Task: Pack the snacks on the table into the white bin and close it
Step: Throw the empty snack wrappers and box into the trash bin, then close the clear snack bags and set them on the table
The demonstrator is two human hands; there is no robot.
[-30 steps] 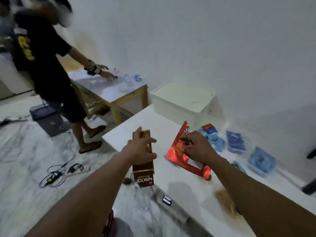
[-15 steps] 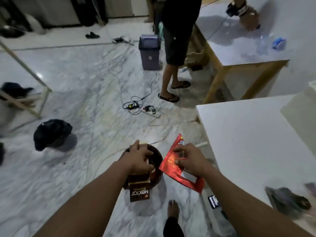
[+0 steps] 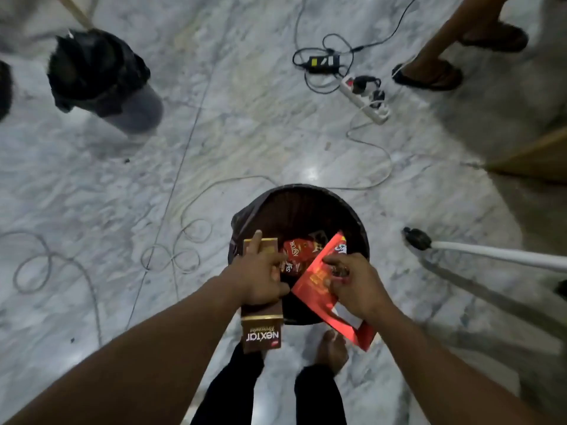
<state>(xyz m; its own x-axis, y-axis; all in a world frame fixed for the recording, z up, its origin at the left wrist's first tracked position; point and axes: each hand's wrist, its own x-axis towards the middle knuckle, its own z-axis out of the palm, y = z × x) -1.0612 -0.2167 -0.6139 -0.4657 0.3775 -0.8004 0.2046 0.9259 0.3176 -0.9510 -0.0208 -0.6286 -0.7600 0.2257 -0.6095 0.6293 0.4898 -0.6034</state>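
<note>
Two snacks held low in the frame, just above a dark round bin [image 3: 299, 204] on the floor. Left hand [image 3: 260, 279] clamped round a brown box [image 3: 261, 332], label end toward the camera; right hand [image 3: 356, 286] pinching a red packet [image 3: 319, 289] tilted over the rim, probably for dropping in. Other red wrappers [image 3: 299, 253] already lying inside. No white bin anywhere in view. Farther up, right of centre: a power strip [image 3: 365, 98] with tangled cables, another person's sandalled feet [image 3: 428, 75].
</note>
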